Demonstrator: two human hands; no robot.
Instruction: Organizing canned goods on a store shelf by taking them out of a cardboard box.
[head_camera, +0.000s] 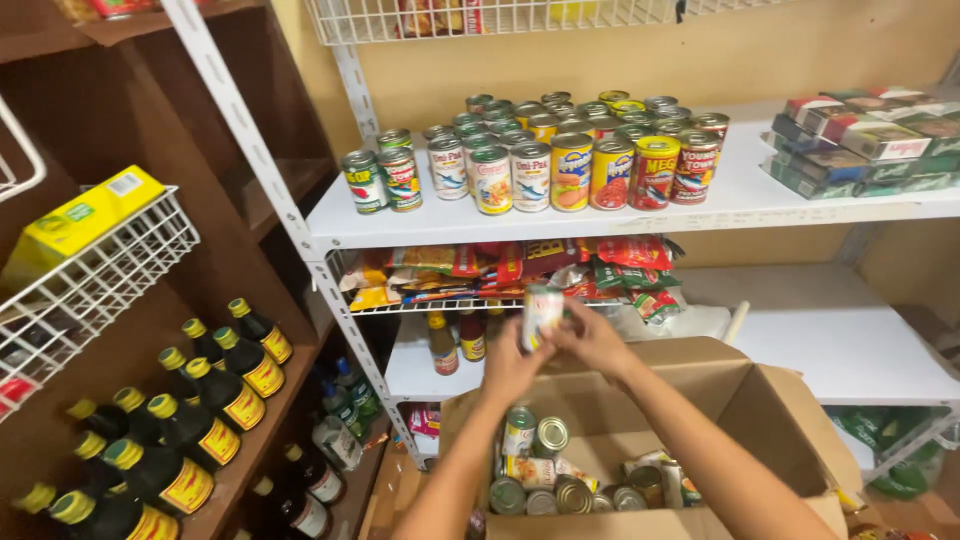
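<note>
My left hand (508, 368) and my right hand (597, 340) together hold one small tin can (541, 315) above an open cardboard box (745, 400). The can has a light label and is tilted a little. Inside the box lie several more tin cans (545, 470), some upright, some on their sides. On the white shelf (760, 195) above stand several rows of labelled tin cans (560, 160).
A wire rack of snack packets (520, 270) hangs under the can shelf. Dark sauce bottles with yellow caps (200, 400) fill a brown wooden shelf at left. A wire basket with a yellow box (80, 220) sits upper left. Flat packets (870, 140) are stacked at right.
</note>
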